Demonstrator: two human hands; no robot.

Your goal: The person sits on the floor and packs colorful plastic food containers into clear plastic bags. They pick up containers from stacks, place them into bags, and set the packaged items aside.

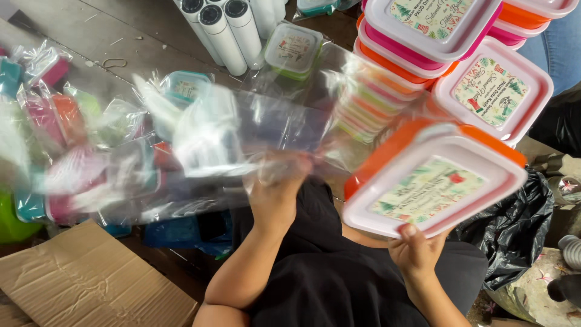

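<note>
My right hand (416,249) grips the near edge of an orange lunch box with a white lid and a printed label (433,181), tilted up in front of me. My left hand (275,191) holds a clear plastic bag (254,130), which is blurred and spread out to the left of the box. The bag's right part reaches towards the box's open side; whether it touches the box I cannot tell.
Stacks of pink and orange lidded boxes (423,36) stand ahead on the right. White cylinders (224,30) and a small green box (292,49) stand at the back. Bagged boxes (54,121) pile at the left. A flat cardboard sheet (91,278) lies near left, a black bag (514,230) at the right.
</note>
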